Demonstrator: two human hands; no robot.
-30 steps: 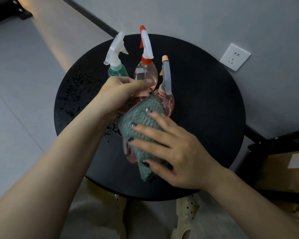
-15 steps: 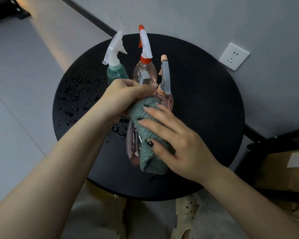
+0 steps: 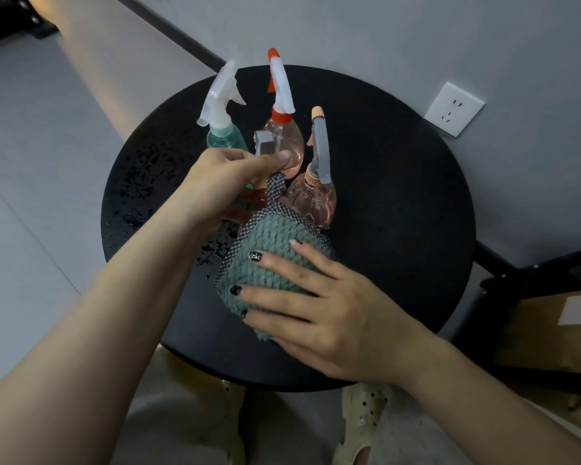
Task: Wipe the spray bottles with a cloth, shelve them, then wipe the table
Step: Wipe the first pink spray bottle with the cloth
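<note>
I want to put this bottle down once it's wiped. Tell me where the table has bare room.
Free: the round black table's right half, from the peach-capped bottle to the rim by the wall socket. Crowded: the back left, where the green bottle and red-collared bottle stand, and the left edge, dotted with water droplets.

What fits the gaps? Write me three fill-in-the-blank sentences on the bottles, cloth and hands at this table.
1. The left hand grips a bottle by its grey ____.
2. The right hand presses a green ____ round that bottle's body.
3. Besides the held one, ____ spray bottles stand on the black table: a green bottle, a red-capped bottle and an orange-capped bottle.

Missing words: spray head; cloth; three
</note>
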